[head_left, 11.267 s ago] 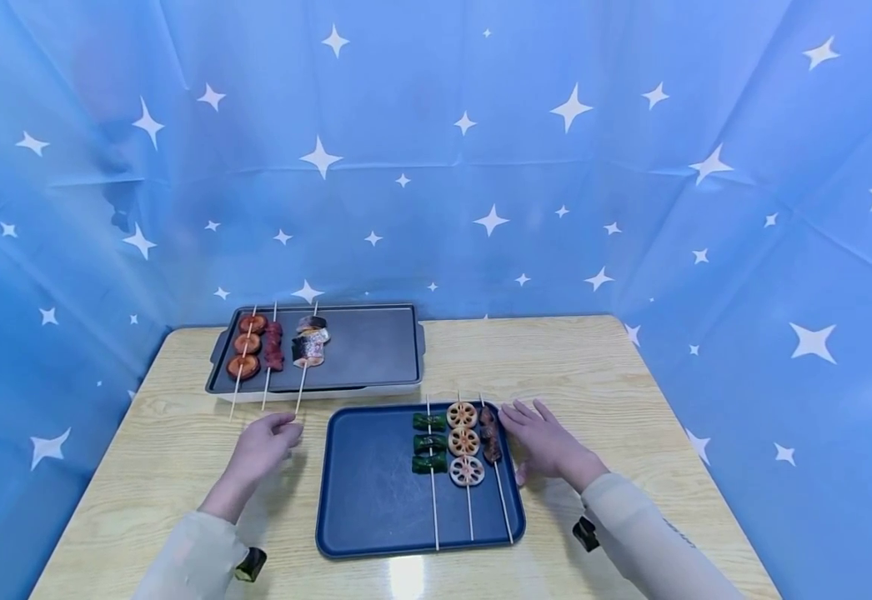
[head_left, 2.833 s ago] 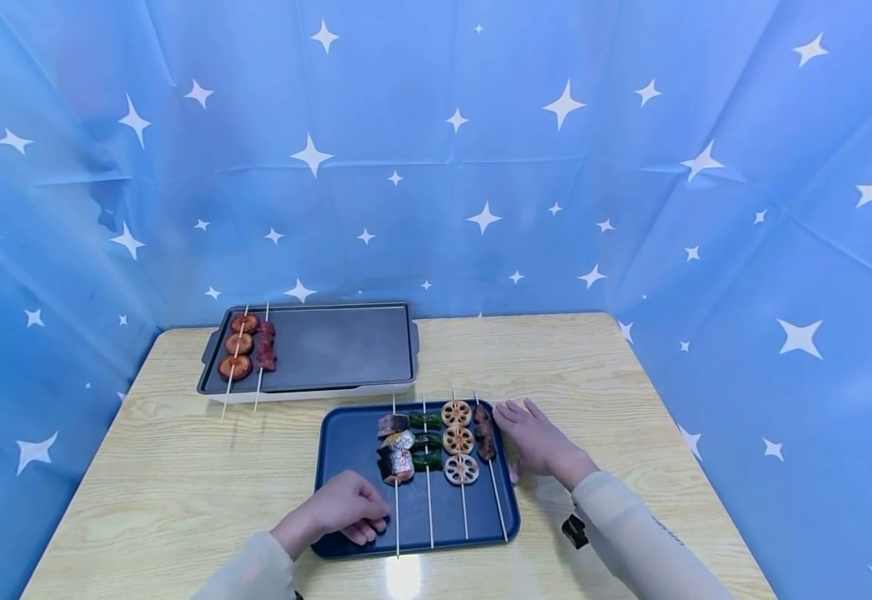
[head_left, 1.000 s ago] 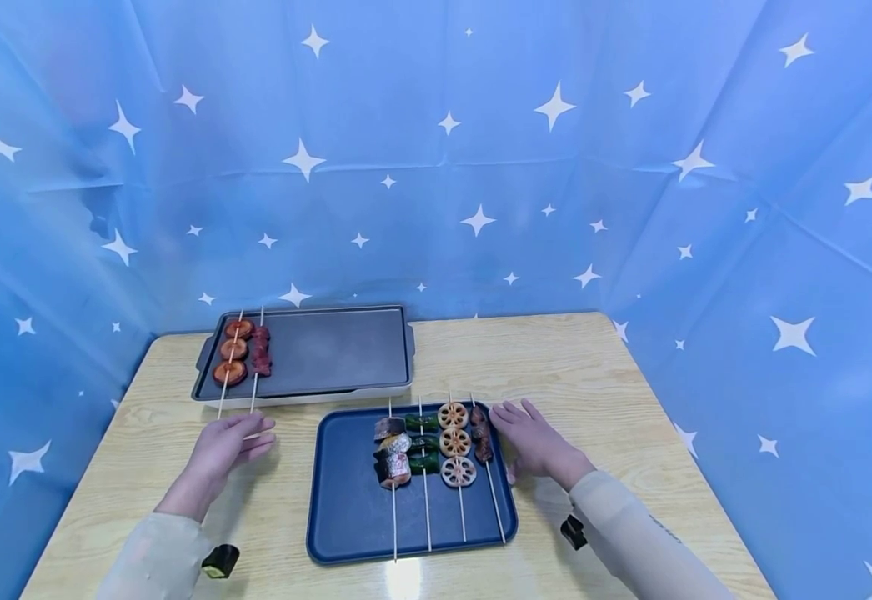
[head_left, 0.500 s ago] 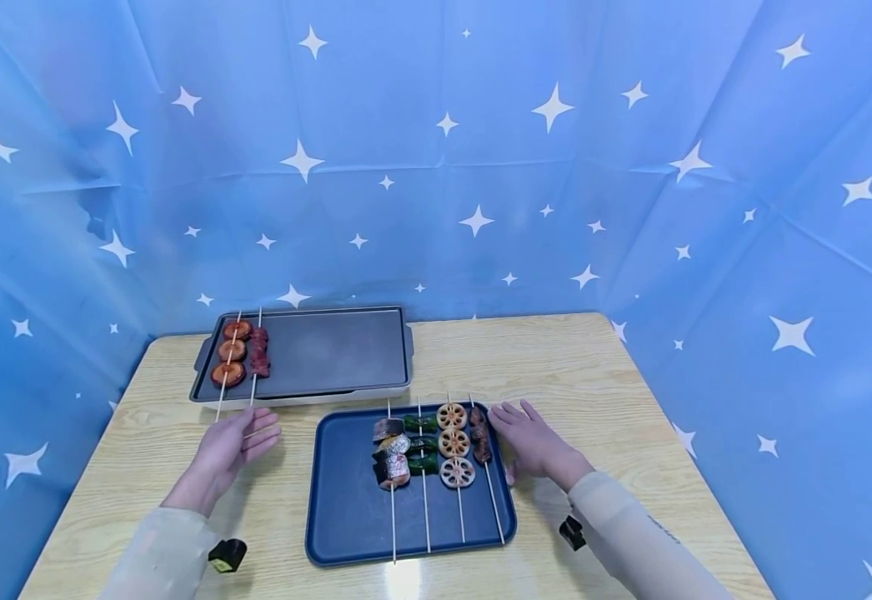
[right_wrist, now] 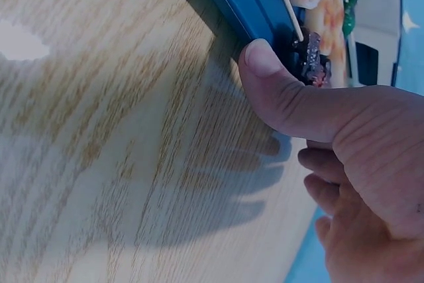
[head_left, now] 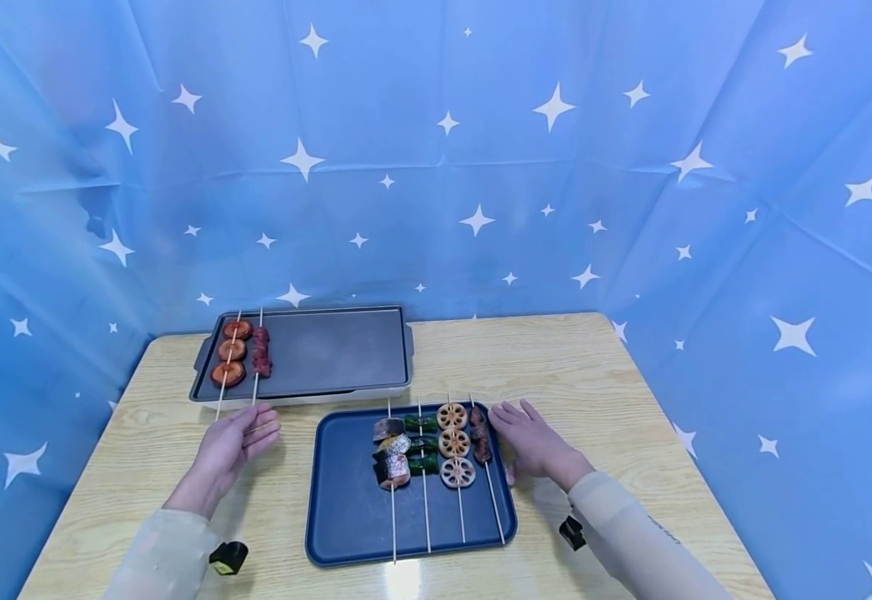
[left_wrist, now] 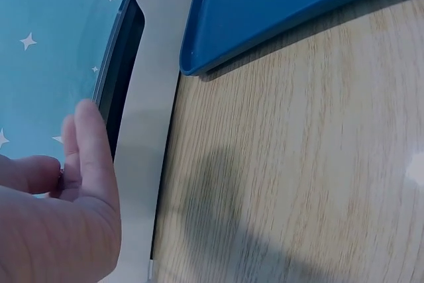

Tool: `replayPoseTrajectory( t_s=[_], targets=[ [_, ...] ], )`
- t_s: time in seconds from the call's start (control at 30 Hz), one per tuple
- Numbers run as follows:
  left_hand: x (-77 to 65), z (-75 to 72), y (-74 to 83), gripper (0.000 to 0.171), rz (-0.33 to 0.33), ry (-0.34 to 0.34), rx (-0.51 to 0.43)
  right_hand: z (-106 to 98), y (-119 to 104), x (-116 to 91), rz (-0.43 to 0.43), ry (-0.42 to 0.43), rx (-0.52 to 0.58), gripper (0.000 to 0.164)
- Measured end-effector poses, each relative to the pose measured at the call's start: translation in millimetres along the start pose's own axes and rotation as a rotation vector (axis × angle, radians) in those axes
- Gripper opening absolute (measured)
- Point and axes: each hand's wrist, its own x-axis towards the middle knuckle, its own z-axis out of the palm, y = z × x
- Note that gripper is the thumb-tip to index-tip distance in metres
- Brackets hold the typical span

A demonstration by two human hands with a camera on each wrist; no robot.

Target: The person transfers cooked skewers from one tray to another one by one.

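My left hand (head_left: 224,446) is at the front of the dark griddle pan (head_left: 346,350), where its thumb and a finger pinch the stick of the raw-red meat skewer (head_left: 261,353). In the left wrist view the stick is mostly hidden behind the fingers (left_wrist: 94,157). Left of that skewer lies a skewer of round brown slices (head_left: 232,350). My right hand (head_left: 539,446) rests at the right rim of the blue tray (head_left: 353,525), fingers extended, its thumb (right_wrist: 278,94) against the rim. On the tray lie a fish skewer (head_left: 393,469), a green pepper skewer (head_left: 423,445), a lotus root skewer (head_left: 454,444) and a browned meat skewer (head_left: 481,435).
The griddle stands at the back left of the wooden table (head_left: 586,367), with the tray in front and to its right. Blue curtains (head_left: 436,167) with white stars hang behind and beside the table. Small dark pieces (head_left: 228,557) sit at both wrists.
The fish skewer went from the griddle to the tray, left of the green peppers. My left hand then returned to the griddle and took the red meat skewer's stick. My right hand stayed.
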Motion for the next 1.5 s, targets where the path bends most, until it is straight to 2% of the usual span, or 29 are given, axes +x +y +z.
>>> replayPoseTrajectory(
  t_s=[0.2,0.5,0.73,0.97,1.1,1.23,1.37,1.5],
  targets=[
    [-2.2,-0.5,-1.1,0.029,0.026,-0.004,-0.039,-0.7,-0.6,0.0,0.001,-0.004,-0.004,0.097],
    [-4.8,2.3,-3.5,0.024,0.044,-0.022,-0.062,-0.7,-0.5,0.2,-0.003,-0.001,-0.017,0.097],
    [-7.6,4.4,-5.4,0.049,0.092,-0.098,-0.056,-0.5,-0.7,0.5,0.0,0.001,-0.011,0.098],
    [-9.3,9.7,-3.8,0.026,0.148,-0.195,-0.057,-1.6,-1.2,0.3,-0.006,0.002,-0.009,0.098],
    [-10.1,14.7,-2.9,0.022,0.162,-0.223,-0.022,-1.3,-0.8,0.8,-0.007,0.004,-0.013,0.098],
    [-11.7,20.3,-2.4,0.024,0.173,-0.247,-0.009,-0.4,0.0,1.4,-0.005,0.004,-0.016,0.099],
    [-14.0,25.2,-1.9,0.039,0.193,-0.296,-0.026,-0.4,0.1,1.6,-0.004,0.001,-0.017,0.099],
    [-16.1,31.1,-0.8,0.042,0.205,-0.33,-0.011,-0.9,-0.1,1.6,0.0,-0.004,-0.016,0.1]
  ],
)
